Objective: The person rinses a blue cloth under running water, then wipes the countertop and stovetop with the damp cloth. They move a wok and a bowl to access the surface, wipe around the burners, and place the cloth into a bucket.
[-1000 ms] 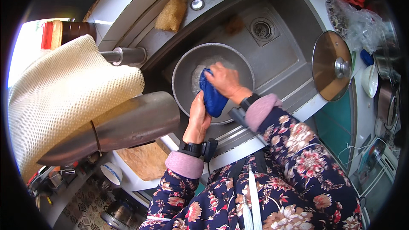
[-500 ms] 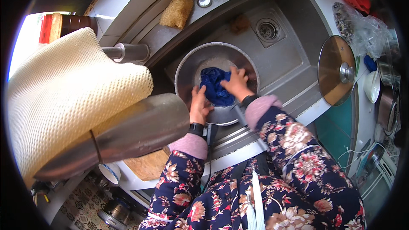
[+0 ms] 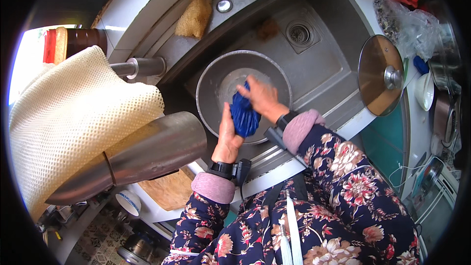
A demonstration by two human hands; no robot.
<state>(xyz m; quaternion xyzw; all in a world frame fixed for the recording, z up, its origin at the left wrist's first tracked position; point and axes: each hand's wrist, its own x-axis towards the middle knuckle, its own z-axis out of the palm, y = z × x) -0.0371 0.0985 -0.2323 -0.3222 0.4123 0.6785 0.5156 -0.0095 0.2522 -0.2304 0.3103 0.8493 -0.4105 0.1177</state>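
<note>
A crumpled dark blue cloth (image 3: 245,118), wet and bunched up, is pressed between my hands over a round metal basin (image 3: 205,78). My left hand (image 3: 227,138) supports it from the left, with the palm against its side. Across its top and right side, my right hand (image 3: 265,99) is closed round the upper end. The basin stands at the left end of the steel sink, and cloudy liquid seems to lie at its bottom. The fingers hide part of the cloth.
The sink drain (image 3: 300,34) lies behind right. A yellow loofah (image 3: 194,17) rests on the back ledge. A glass lid (image 3: 380,76) leans at the right edge. On the left, a cream mesh mat (image 3: 83,127) and a metal range-hood-like shape (image 3: 157,145) jut in.
The blue cloth has come up from the basin bottom and is gathered into a tighter bundle between my hands. My left hand has turned upward against it.
</note>
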